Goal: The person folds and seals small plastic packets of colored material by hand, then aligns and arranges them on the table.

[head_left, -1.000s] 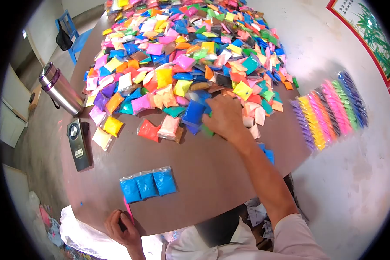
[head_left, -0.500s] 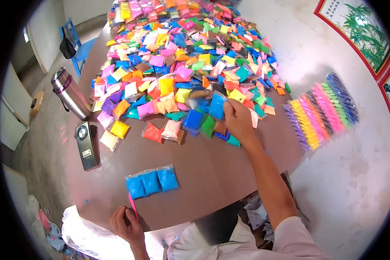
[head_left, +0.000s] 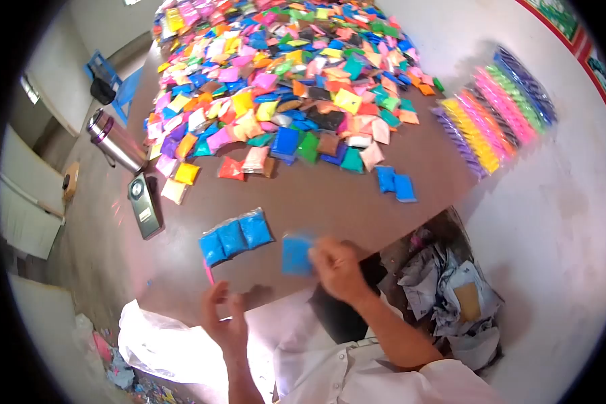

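Note:
My right hand (head_left: 340, 269) pinches a blue packet (head_left: 297, 254) by its right edge, over the near part of the brown table (head_left: 303, 198). The packet is smeared by motion. My left hand (head_left: 225, 316) is raised at the table's near edge, its fingers apart and nothing between them. Just beyond it lie three blue packets (head_left: 232, 237) side by side in a row, with a thin pink strip (head_left: 209, 275) at their near left end. Two more blue packets (head_left: 404, 188) lie to the right, near the big pile of coloured packets (head_left: 276, 81).
A steel flask (head_left: 118, 143) and a dark phone-like device (head_left: 145, 205) are at the table's left. Bagged coloured twists (head_left: 495, 114) are at the right. Below the right edge sits a box of crumpled paper (head_left: 444, 289). A blue chair (head_left: 124, 87) stands at the back left.
My right hand has come back from the pile toward me with the blue packet. My left hand has lifted and opened beside the pink strip. The view has shifted.

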A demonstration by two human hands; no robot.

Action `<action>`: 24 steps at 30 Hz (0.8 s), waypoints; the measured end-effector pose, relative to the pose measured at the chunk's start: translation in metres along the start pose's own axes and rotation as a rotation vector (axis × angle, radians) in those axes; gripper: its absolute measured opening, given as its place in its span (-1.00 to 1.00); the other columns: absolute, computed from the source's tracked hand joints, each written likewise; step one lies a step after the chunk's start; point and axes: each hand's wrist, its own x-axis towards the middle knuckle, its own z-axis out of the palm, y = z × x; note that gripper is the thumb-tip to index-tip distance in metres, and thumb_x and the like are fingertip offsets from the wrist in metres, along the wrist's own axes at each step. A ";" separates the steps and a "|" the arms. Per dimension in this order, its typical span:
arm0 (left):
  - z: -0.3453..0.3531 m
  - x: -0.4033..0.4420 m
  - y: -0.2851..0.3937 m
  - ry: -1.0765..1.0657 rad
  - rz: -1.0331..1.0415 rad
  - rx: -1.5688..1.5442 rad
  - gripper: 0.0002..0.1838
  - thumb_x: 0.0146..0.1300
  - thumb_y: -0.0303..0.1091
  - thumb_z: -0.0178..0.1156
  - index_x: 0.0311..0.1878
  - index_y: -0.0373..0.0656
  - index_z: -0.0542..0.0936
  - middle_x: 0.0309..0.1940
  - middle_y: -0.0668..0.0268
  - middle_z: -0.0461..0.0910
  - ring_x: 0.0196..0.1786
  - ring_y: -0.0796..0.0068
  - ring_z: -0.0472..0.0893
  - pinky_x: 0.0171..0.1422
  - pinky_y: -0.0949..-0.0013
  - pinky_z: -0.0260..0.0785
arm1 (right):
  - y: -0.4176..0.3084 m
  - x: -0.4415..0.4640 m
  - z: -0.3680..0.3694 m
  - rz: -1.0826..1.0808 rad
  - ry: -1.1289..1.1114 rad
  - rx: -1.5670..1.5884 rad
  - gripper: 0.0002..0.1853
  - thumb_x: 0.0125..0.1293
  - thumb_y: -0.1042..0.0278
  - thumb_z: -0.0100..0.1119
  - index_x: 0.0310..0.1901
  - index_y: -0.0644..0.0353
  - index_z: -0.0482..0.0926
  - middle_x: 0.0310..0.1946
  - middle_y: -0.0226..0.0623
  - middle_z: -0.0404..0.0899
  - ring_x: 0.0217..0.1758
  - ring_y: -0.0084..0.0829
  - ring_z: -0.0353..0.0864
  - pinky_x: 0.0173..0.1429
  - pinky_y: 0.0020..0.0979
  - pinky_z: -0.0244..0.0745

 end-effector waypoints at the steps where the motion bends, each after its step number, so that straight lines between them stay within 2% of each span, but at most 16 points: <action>1: 0.012 -0.006 0.019 -0.102 -0.121 -0.137 -0.70 0.28 -0.45 0.37 0.07 -0.27 0.68 -0.11 0.26 0.73 -0.15 0.45 0.66 -0.01 0.38 0.48 | 0.003 -0.010 0.006 -0.053 -0.030 0.012 -0.84 0.52 0.41 0.18 -0.08 0.34 0.65 -0.35 -0.34 0.49 -0.36 -0.53 0.48 -0.25 -0.38 0.43; 3: 0.038 -0.018 0.030 -0.265 -0.384 -0.392 -0.72 0.31 -0.45 0.37 0.07 -0.25 0.68 -0.13 0.31 0.73 -0.13 0.53 0.65 0.02 0.40 0.47 | 0.006 -0.022 0.012 -0.111 -0.041 0.022 -0.85 0.50 0.44 0.19 -0.05 0.34 0.65 -0.32 -0.29 0.51 -0.35 -0.49 0.50 -0.23 -0.37 0.45; 6: 0.055 -0.022 0.027 -0.417 -0.466 -0.425 -0.78 0.36 -0.44 0.36 0.03 -0.25 0.68 -0.16 0.35 0.72 -0.13 0.61 0.63 0.01 0.44 0.46 | 0.002 -0.028 0.014 -0.129 -0.095 0.030 -0.83 0.49 0.42 0.20 -0.02 0.33 0.66 -0.31 -0.25 0.55 -0.34 -0.45 0.53 -0.21 -0.33 0.48; 7: 0.058 -0.021 0.028 -0.426 -0.453 -0.423 -0.78 0.36 -0.44 0.36 0.03 -0.25 0.68 -0.16 0.35 0.72 -0.13 0.61 0.63 0.01 0.44 0.46 | 0.001 -0.028 0.013 -0.082 -0.072 0.101 -0.80 0.48 0.40 0.22 0.00 0.32 0.66 -0.29 -0.24 0.58 -0.33 -0.45 0.55 -0.20 -0.33 0.48; 9: 0.062 -0.018 0.029 -0.387 -0.452 -0.540 -0.85 0.47 -0.33 0.33 -0.10 -0.22 0.64 -0.27 0.39 0.71 -0.22 0.68 0.63 0.03 0.45 0.56 | 0.003 -0.026 0.011 -0.041 -0.040 0.183 -0.78 0.46 0.37 0.24 0.02 0.31 0.66 -0.27 -0.23 0.61 -0.32 -0.45 0.56 -0.19 -0.32 0.49; 11: 0.059 -0.018 0.023 -0.414 -0.409 -0.506 -0.85 0.47 -0.33 0.33 -0.12 -0.22 0.64 -0.26 0.39 0.71 -0.23 0.68 0.62 0.01 0.46 0.55 | 0.013 -0.020 0.009 0.082 -0.218 0.150 -0.78 0.50 0.33 0.23 0.02 0.28 0.69 -0.19 -0.34 0.65 -0.14 -0.62 0.57 -0.09 -0.45 0.50; 13: 0.057 -0.013 0.028 -0.442 -0.366 -0.468 -0.85 0.47 -0.32 0.32 -0.14 -0.21 0.63 -0.24 0.39 0.71 -0.23 0.69 0.62 -0.01 0.48 0.55 | 0.015 -0.013 0.010 0.091 -0.250 0.142 -0.78 0.49 0.33 0.24 0.01 0.29 0.68 -0.24 -0.36 0.65 -0.17 -0.63 0.57 -0.10 -0.46 0.49; 14: 0.056 -0.013 0.035 -0.432 -0.407 -0.473 -0.85 0.47 -0.32 0.32 -0.14 -0.21 0.63 -0.25 0.40 0.71 -0.22 0.70 0.62 -0.02 0.49 0.54 | 0.015 -0.010 0.011 0.109 -0.298 0.120 -0.78 0.48 0.33 0.26 0.00 0.29 0.68 -0.29 -0.39 0.64 -0.19 -0.65 0.57 -0.12 -0.46 0.49; 16: 0.059 -0.012 0.043 -0.424 -0.437 -0.471 -0.85 0.47 -0.32 0.32 -0.14 -0.21 0.63 -0.25 0.41 0.70 -0.22 0.70 0.62 -0.03 0.49 0.53 | 0.018 -0.008 0.011 0.096 -0.280 0.179 -0.80 0.46 0.35 0.26 -0.04 0.29 0.69 -0.33 -0.38 0.64 -0.22 -0.63 0.57 -0.13 -0.46 0.48; 18: 0.063 -0.013 0.044 -0.377 -0.423 -0.519 -0.87 0.45 -0.36 0.32 -0.11 -0.21 0.64 -0.27 0.45 0.65 -0.17 0.67 0.58 -0.08 0.50 0.42 | 0.025 -0.008 0.011 0.086 -0.269 0.236 -0.82 0.44 0.37 0.27 -0.08 0.29 0.70 -0.37 -0.38 0.64 -0.24 -0.62 0.58 -0.14 -0.45 0.48; 20: 0.063 -0.012 0.038 -0.340 -0.420 -0.490 -0.88 0.46 -0.36 0.30 -0.14 -0.21 0.63 -0.30 0.46 0.64 -0.19 0.68 0.57 -0.09 0.50 0.42 | 0.033 -0.010 0.013 -0.107 -0.223 0.091 -0.86 0.38 0.40 0.28 -0.16 0.27 0.72 -0.37 -0.32 0.65 -0.27 -0.52 0.60 -0.15 -0.41 0.48; 22: 0.065 -0.011 0.031 -0.302 -0.415 -0.464 -0.87 0.47 -0.35 0.29 -0.17 -0.20 0.63 -0.32 0.47 0.63 -0.21 0.68 0.56 -0.11 0.50 0.41 | 0.031 -0.012 0.012 -0.150 -0.219 0.042 -0.87 0.36 0.40 0.28 -0.19 0.27 0.72 -0.36 -0.27 0.66 -0.28 -0.45 0.61 -0.15 -0.38 0.48; 24: 0.069 -0.012 0.028 -0.296 -0.443 -0.483 -0.82 0.53 -0.28 0.25 -0.23 -0.13 0.63 -0.40 0.56 0.55 -0.36 0.82 0.39 -0.27 0.59 0.22 | 0.029 -0.013 0.013 -0.192 -0.217 -0.009 -0.87 0.35 0.40 0.27 -0.23 0.28 0.72 -0.35 -0.23 0.66 -0.28 -0.39 0.62 -0.15 -0.35 0.48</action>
